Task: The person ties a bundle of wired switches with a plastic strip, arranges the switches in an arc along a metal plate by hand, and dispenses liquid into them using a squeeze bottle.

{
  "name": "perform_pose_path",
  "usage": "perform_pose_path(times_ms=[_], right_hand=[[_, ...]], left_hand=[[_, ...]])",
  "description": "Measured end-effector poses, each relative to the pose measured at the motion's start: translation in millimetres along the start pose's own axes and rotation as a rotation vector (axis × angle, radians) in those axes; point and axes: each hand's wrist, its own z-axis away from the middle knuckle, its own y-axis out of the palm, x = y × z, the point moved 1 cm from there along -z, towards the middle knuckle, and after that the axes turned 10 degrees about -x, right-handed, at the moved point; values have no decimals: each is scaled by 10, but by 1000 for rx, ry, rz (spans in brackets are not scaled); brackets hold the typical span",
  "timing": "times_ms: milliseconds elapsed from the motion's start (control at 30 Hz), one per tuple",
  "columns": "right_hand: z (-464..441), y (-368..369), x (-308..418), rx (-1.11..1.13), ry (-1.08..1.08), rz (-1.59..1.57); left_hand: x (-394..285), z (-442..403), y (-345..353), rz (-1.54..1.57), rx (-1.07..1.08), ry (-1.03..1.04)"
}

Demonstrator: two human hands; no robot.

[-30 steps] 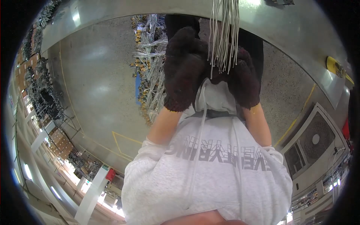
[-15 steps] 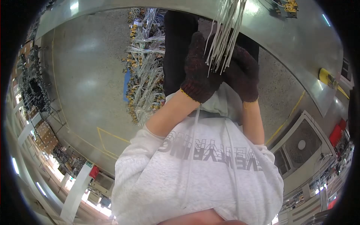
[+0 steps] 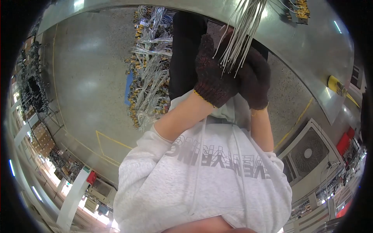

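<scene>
A bundle of thin white-grey cables (image 3: 244, 35) hangs over the table edge, its loose tips in front of my hands. My left hand (image 3: 213, 73), in a dark knitted glove with a yellow cuff edge, is beside and partly behind these tips. One of its digits points up; the others are hidden. My right hand (image 3: 256, 77), gloved alike, touches the left one, its fingers curled inward. What it holds, if anything, is covered by the cables. A small skin-coloured patch shows behind the bundle.
The metal table (image 3: 295, 46) spans the top, bearing a yellow-and-black connector piece (image 3: 299, 11) and a yellow-handled tool (image 3: 337, 86). Many cable bundles with yellow connectors (image 3: 149, 73) lie low on my left. A fan unit (image 3: 309, 151) stands at right.
Both hands have shifted slightly right in view, staying close together. The hanging cables also appear further right, and the skin-coloured patch now shows behind them.
</scene>
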Motion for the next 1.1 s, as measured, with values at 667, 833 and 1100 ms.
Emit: perform_pose_path(times_ms=[667,833,1100], right_hand=[[114,20,391,-165,-390,430],[56,145,383,-250,-466,553],[36,103,321,-275,-546,600]], left_hand=[[-88,25,-108,-1022,-3,430],[1,-53,-86,-322,-32,132],[88,-128,-111,-62,29,-26]])
